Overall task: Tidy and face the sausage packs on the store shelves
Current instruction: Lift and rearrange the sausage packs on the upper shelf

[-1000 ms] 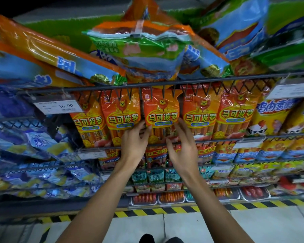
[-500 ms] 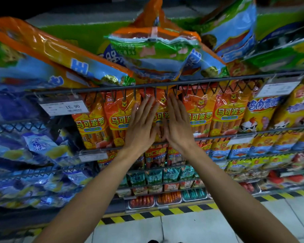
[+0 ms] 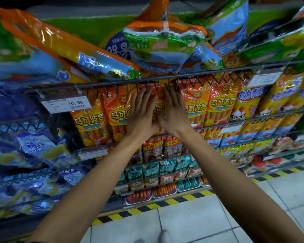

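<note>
Left hand (image 3: 142,114): arm extended up and forward, palm laid flat against the shelf goods, fingers straight and slightly fanned, tips just below the wire rail (image 3: 165,79).
Right hand (image 3: 174,114): mirrored pose, flat and spread, its inner edge touching the left hand near the thumbs.
Orange sausage pack (image 3: 159,109): mid shelf, directly beneath both palms, mostly covered; only a strip of its yellow label shows between the hands. Stands upright, long axis vertical, printed face outward.
Neighbouring orange packs (image 3: 90,123): same row on both sides, upright, faces outward.
Price tag (image 3: 67,104): clipped to the rail at left, reads 16.90.
</note>
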`<move>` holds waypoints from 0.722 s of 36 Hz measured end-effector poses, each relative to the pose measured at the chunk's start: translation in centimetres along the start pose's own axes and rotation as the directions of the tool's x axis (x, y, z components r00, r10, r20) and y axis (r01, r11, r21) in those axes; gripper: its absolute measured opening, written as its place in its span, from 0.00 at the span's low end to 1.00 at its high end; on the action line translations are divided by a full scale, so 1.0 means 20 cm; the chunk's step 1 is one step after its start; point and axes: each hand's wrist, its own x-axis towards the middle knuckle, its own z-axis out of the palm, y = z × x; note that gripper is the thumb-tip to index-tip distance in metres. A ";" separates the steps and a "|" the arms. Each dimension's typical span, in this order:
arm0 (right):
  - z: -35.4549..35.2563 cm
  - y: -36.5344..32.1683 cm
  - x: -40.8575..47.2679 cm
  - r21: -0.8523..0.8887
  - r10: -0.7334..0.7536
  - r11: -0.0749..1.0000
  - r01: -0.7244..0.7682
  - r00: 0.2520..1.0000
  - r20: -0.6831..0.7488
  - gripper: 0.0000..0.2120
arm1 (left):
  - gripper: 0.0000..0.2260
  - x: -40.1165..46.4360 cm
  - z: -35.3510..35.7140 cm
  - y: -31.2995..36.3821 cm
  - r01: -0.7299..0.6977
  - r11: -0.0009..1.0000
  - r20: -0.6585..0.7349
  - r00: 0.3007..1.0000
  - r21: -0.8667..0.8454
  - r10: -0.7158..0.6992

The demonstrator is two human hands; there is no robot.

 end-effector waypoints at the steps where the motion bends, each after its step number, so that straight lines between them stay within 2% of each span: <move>1: -0.01 0.00 -0.04 0.009 -0.027 1.000 0.027 0.999 -0.024 0.38 | 0.31 -0.01 0.01 0.00 0.002 1.000 -0.022 1.000 -0.008 -0.002; 6: -0.04 0.13 -0.25 0.023 -0.078 0.996 0.083 0.980 -0.183 0.28 | 0.31 -0.09 0.04 0.03 0.009 1.000 -0.080 0.997 -0.005 -0.010; 9: -0.08 0.27 -0.28 0.023 -0.031 0.999 0.037 0.973 -0.231 0.30 | 0.31 -0.12 0.05 0.07 0.004 1.000 -0.074 0.997 -0.031 -0.007; 13: -0.16 0.43 -0.21 0.041 -0.021 0.999 0.036 0.949 -0.314 0.30 | 0.31 -0.07 0.07 0.19 -0.096 0.985 -0.065 0.994 -0.144 0.088; 15: -0.17 0.49 -0.17 0.019 -0.042 0.999 0.050 0.958 -0.285 0.30 | 0.31 0.00 0.08 0.28 -0.142 0.970 -0.073 0.989 -0.198 0.130; 18: -0.17 0.58 -0.13 -0.067 -0.110 0.993 0.098 0.975 -0.191 0.32 | 0.31 0.12 0.13 0.41 -0.141 0.972 -0.037 0.990 -0.188 0.136; 21: -0.16 0.64 -0.10 -0.101 -0.152 0.985 0.137 0.976 -0.157 0.34 | 0.30 0.20 0.21 0.48 -0.072 0.991 0.007 0.997 -0.114 0.074; 26: -0.18 0.73 -0.04 -0.082 -0.203 0.978 0.194 0.973 -0.110 0.33 | 0.28 0.24 0.31 0.51 -0.001 1.000 -0.028 1.000 0.030 0.002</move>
